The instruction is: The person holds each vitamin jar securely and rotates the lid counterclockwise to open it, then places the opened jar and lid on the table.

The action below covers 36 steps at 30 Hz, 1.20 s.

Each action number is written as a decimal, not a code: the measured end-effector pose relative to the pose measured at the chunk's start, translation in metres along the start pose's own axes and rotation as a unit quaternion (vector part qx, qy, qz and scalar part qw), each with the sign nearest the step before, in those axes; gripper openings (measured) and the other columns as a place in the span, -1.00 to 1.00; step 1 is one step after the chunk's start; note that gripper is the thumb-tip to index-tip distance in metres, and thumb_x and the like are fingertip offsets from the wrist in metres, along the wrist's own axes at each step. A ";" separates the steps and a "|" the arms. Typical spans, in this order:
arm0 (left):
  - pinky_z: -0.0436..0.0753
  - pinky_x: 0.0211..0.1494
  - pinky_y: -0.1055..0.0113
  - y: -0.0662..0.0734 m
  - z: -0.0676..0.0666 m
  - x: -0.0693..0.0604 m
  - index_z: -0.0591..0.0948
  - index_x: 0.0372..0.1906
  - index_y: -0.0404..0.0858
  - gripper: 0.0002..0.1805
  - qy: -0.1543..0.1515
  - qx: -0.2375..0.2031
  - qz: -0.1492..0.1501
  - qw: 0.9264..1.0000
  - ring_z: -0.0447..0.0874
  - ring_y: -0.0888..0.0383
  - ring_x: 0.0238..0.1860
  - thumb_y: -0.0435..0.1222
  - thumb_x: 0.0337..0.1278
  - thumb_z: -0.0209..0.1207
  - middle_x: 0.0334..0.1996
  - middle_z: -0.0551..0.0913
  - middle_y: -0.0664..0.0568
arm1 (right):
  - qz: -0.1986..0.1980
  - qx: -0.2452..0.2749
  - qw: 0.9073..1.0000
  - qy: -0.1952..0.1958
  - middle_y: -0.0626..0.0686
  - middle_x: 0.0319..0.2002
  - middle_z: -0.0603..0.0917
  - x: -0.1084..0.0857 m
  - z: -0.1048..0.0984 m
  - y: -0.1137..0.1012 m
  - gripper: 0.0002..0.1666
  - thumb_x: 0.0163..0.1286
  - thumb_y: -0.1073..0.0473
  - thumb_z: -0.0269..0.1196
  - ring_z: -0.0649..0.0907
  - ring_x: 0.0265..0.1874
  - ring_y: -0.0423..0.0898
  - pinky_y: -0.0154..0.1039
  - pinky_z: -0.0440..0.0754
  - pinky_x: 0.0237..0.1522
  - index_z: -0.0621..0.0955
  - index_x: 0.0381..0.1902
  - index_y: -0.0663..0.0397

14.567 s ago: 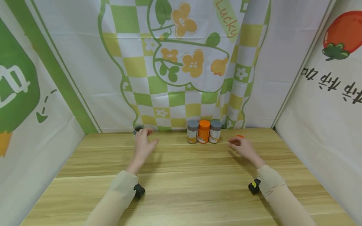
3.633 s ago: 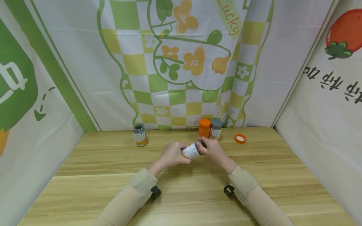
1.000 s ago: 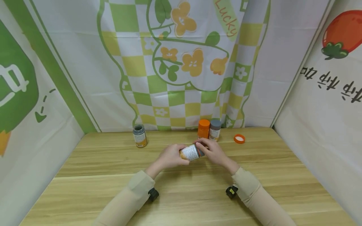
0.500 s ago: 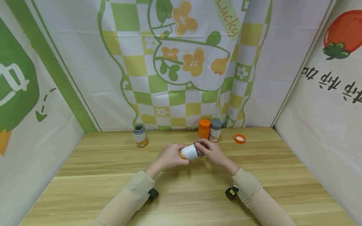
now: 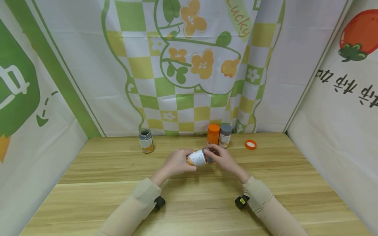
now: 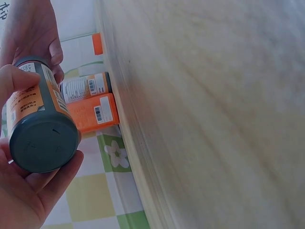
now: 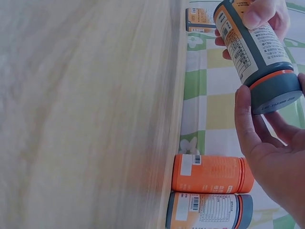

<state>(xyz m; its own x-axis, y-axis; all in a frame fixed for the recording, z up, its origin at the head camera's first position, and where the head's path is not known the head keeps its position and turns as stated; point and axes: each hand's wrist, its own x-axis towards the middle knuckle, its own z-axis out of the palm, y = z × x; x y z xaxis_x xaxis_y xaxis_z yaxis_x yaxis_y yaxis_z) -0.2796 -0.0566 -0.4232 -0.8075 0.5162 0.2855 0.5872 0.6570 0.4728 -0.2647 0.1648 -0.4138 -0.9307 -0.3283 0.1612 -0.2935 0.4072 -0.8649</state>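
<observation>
My left hand [image 5: 178, 163] grips the body of a grey jar [image 5: 197, 158] with an orange and white label. The jar is tilted over the table, its base toward the left wrist camera. At its other end, my right hand [image 5: 220, 158] holds the grey cap [image 7: 276, 93] between fingers and thumb. An orange band shows between cap and body in the right wrist view; whether the cap is loose I cannot tell. Behind the hands, an orange jar [image 5: 213, 133] and a capped grey jar [image 5: 225, 136] stand side by side.
An uncapped grey jar [image 5: 146, 141] stands upright at the back left of the wooden table [image 5: 189, 206]. At the back right lies an orange lid [image 5: 250, 144], its white inside facing up. A printed curtain [image 5: 183, 108] hangs behind the table's far edge.
Since the oldest frame, the leftmost of three jars in the row has come into my hands, away from the uncapped jar and orange lid. Over the last second the hands barely move.
</observation>
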 end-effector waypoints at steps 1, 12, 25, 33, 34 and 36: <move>0.45 -0.49 0.42 0.000 0.000 0.000 0.64 -0.02 -0.12 -0.46 -0.001 -0.003 0.000 1.000 0.47 0.31 -0.53 -0.06 -0.28 0.32 -0.38 0.66 0.18 | 0.001 0.004 1.000 0.000 0.21 -0.02 0.61 0.002 0.000 0.005 -0.59 0.43 0.01 0.09 0.63 -0.16 -0.04 0.06 0.64 -0.18 0.53 0.12 0.09; 0.49 -0.47 0.39 -0.002 -0.002 -0.001 0.63 0.02 -0.12 -0.45 -0.015 -0.035 -0.011 0.999 0.49 0.29 -0.50 -0.08 -0.24 0.32 -0.34 0.66 0.15 | -0.037 0.010 0.999 -0.018 0.09 0.03 0.60 0.005 -0.002 0.016 -0.55 0.40 -0.06 0.13 0.63 -0.06 0.01 -0.06 0.64 -0.14 0.51 0.15 0.02; 0.50 -0.44 0.37 -0.001 -0.006 -0.002 0.63 0.03 -0.13 -0.43 -0.038 -0.068 -0.026 0.997 0.50 0.26 -0.49 -0.10 -0.26 0.32 -0.34 0.67 0.14 | -0.088 0.011 0.996 -0.031 0.27 0.04 0.56 0.000 -0.005 0.003 -0.59 0.33 0.26 0.20 0.58 0.01 0.18 -0.17 0.64 -0.20 0.50 0.13 0.23; 0.53 -0.46 0.36 -0.001 -0.006 -0.001 0.64 0.01 -0.12 -0.46 -0.045 -0.101 -0.028 0.994 0.52 0.25 -0.48 -0.11 -0.26 0.34 -0.35 0.66 0.15 | -0.121 0.039 0.991 -0.047 0.21 0.04 0.57 0.000 -0.008 0.004 -0.57 0.27 0.28 0.26 0.56 0.03 0.10 -0.24 0.63 -0.16 0.52 0.11 0.18; 0.54 -0.46 0.35 -0.001 -0.006 -0.001 0.64 0.01 -0.11 -0.46 -0.047 -0.107 -0.029 0.993 0.52 0.24 -0.48 -0.11 -0.26 0.35 -0.35 0.66 0.15 | -0.115 0.049 0.991 -0.052 0.23 0.06 0.55 -0.002 -0.009 0.000 -0.56 0.27 0.31 0.26 0.55 0.06 0.13 -0.19 0.62 -0.11 0.51 0.11 0.20; 0.56 -0.48 0.32 -0.001 -0.006 -0.001 0.64 0.02 -0.11 -0.46 -0.051 -0.129 -0.035 0.990 0.53 0.22 -0.48 -0.13 -0.26 0.35 -0.35 0.66 0.13 | -0.112 0.063 0.990 -0.061 0.27 0.10 0.52 -0.005 -0.010 -0.008 -0.55 0.25 0.38 0.24 0.51 0.09 0.21 -0.09 0.61 -0.05 0.48 0.12 0.28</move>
<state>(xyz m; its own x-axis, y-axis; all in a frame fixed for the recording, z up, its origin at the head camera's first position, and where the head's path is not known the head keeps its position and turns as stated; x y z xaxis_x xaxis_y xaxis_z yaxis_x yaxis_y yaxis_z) -0.2796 -0.0616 -0.4189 -0.8279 0.5363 0.1643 0.4852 0.5377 0.6895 -0.2603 0.1720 -0.4030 -0.8093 -0.5028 0.3037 -0.4530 0.2051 -0.8676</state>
